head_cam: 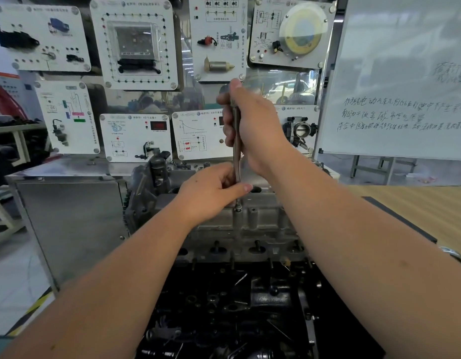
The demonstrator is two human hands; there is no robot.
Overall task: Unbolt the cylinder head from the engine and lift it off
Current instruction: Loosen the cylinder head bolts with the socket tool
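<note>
Right grip: right hand (252, 125) clenched round the upper tool (236, 151) shaft.
Left grip: left hand (211, 193) pinching its lower end, nearer the bolt (238, 209).
Axis: tool upright, bolt directly beneath.
Head (252, 224): below both hands, seated on the engine (224, 307).

Up on the back wall, a spread of white training panels (133, 42) carrying wired parts and printed diagrams, one with a round yellowish disc (303, 32) under a clear cover. Lower right of them sits a throttle body (300, 129). Off to the right, a whiteboard (405, 73) covered in handwritten lines. Left side, a steel cabinet (68, 224); right side, a wood-topped table (418, 203)
</note>
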